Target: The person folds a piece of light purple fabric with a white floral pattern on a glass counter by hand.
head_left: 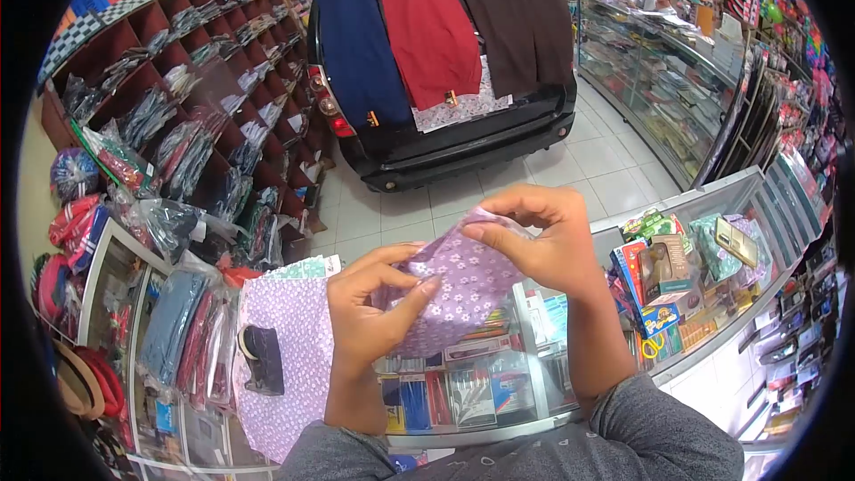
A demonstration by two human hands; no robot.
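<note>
A lilac cloth with small white flowers (465, 292) is held up in front of me, above the glass counter. My left hand (374, 307) pinches its left side between thumb and fingers. Higher up, my right hand (539, 236) grips the top corner, thumb against the fingertips. The cloth hangs in folds between both hands. To the left, a larger piece of matching floral fabric (307, 347) lies over the counter, with a dark object with a pale curved edge (264, 361) on top.
Bagged folded garments (174, 321) lie at the left of the glass counter (525, 347). Boxes (668, 267) and a phone (736, 243) rest at the right. Beyond are a car (463, 160) draped with trousers (427, 22), a shelf of packaged clothes (191, 80) and another person (661, 0).
</note>
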